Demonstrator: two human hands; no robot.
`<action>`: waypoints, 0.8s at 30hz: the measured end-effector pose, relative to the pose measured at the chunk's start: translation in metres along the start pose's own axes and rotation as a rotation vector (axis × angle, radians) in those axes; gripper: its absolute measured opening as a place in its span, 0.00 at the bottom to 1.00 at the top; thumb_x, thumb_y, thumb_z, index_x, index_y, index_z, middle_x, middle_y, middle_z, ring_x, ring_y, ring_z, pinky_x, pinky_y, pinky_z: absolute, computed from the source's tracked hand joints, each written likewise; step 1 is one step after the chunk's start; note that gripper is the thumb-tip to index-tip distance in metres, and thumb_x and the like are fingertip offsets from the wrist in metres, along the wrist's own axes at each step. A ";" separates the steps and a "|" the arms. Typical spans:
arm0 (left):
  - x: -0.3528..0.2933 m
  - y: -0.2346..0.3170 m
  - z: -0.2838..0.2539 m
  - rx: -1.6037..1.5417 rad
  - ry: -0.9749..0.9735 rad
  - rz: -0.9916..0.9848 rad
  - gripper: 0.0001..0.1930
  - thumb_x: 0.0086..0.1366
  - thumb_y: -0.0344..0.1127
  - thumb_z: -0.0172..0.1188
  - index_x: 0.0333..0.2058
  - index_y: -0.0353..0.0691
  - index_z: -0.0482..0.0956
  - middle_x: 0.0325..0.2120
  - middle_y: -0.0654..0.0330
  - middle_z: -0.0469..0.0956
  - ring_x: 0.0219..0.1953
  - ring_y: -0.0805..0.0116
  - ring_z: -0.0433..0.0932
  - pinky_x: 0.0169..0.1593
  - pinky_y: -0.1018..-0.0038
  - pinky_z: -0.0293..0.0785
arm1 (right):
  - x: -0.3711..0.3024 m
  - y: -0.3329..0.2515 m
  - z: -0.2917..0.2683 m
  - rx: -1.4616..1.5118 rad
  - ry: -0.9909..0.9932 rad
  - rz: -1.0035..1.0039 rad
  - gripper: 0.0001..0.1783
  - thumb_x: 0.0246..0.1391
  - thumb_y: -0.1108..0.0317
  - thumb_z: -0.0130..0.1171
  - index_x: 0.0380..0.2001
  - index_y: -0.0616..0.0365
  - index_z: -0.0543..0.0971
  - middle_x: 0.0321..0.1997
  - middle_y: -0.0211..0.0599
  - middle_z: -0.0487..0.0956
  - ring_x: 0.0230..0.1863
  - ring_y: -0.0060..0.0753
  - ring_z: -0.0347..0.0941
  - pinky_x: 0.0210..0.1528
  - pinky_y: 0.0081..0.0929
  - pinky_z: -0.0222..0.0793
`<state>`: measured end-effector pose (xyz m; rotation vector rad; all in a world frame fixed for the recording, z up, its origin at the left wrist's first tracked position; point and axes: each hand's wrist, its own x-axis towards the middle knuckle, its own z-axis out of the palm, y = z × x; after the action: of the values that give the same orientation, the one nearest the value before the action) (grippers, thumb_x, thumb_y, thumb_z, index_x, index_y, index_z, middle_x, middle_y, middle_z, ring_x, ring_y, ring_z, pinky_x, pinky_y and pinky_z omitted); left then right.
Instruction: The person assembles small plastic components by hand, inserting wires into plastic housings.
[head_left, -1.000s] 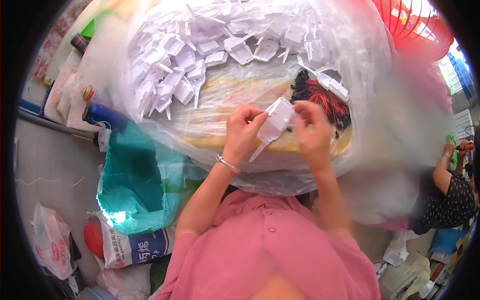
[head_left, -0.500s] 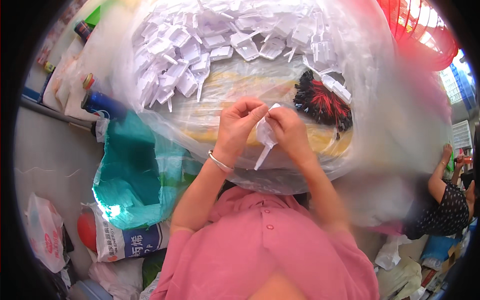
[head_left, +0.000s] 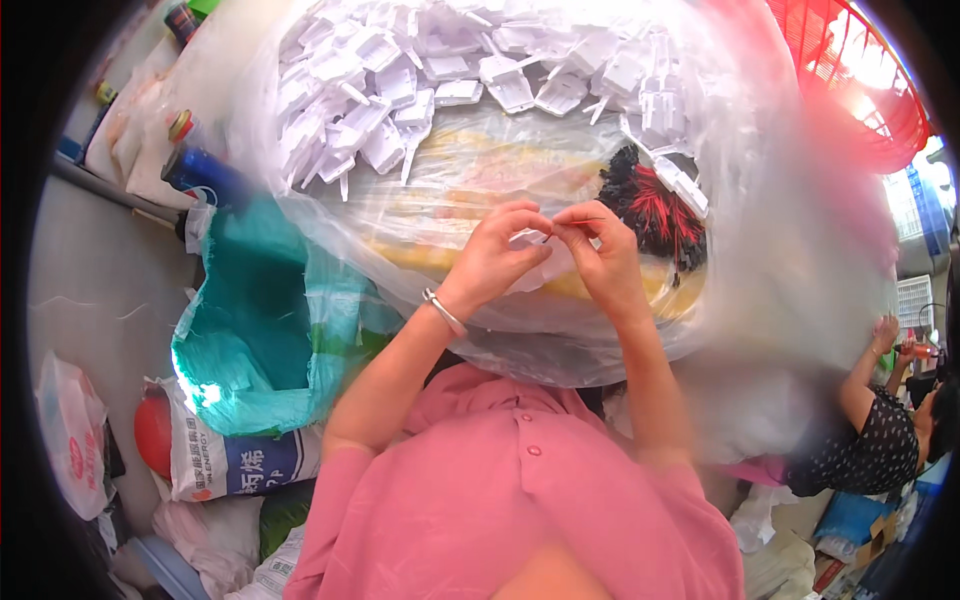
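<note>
Fine two-handed handling seems in hand, calling for steady pinches.
White parts (head_left: 395, 85) lie beyond the fingers (head_left: 516, 210), a wire bundle (head_left: 660, 205) ahead to their right. The left hand (head_left: 500, 255) curls, its hold unclear; the right hand (head_left: 606, 258) pinches closed, apparently on a thin wire (head_left: 592, 219).

The white parts (head_left: 395, 85) before you are smooth plastic; the red-and-black wires (head_left: 660, 205) look plastic-coated. Beneath them you see glossy, wrinkled transparent sheeting (head_left: 490, 160). Your bracelet (head_left: 444, 312) is polished, silvery metal, your pink shirt (head_left: 520, 480) matt cloth. The teal sack (head_left: 250, 310) to your left appears woven plastic, rough-edged; the red basket (head_left: 835, 60) is glossy openwork plastic.
</note>
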<state>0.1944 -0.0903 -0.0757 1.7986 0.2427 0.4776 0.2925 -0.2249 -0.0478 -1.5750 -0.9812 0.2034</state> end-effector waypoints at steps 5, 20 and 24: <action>0.004 0.012 -0.002 -0.547 -0.189 -0.279 0.13 0.56 0.25 0.57 0.42 0.38 0.76 0.51 0.54 0.67 0.43 0.69 0.75 0.46 0.76 0.71 | 0.001 0.004 -0.006 -0.009 0.035 0.031 0.04 0.51 0.78 0.57 0.32 0.64 0.76 0.29 0.32 0.77 0.32 0.20 0.74 0.36 0.18 0.69; 0.010 0.012 0.002 -0.761 -0.290 -0.483 0.08 0.55 0.28 0.63 0.33 0.32 0.77 0.39 0.59 0.76 0.37 0.76 0.77 0.40 0.79 0.74 | -0.001 0.006 -0.015 -0.087 0.104 0.080 0.05 0.49 0.78 0.59 0.31 0.63 0.76 0.29 0.31 0.77 0.32 0.20 0.73 0.37 0.19 0.68; 0.008 0.011 0.003 -1.207 -0.189 -0.602 0.14 0.57 0.28 0.61 0.42 0.31 0.75 0.37 0.59 0.77 0.38 0.70 0.78 0.42 0.72 0.77 | -0.002 -0.009 -0.023 -0.215 0.085 -0.076 0.05 0.46 0.73 0.60 0.27 0.62 0.77 0.31 0.39 0.74 0.32 0.38 0.73 0.34 0.28 0.67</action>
<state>0.2020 -0.0924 -0.0646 0.5268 0.2633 -0.0291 0.3009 -0.2435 -0.0343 -1.7235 -1.0200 -0.0232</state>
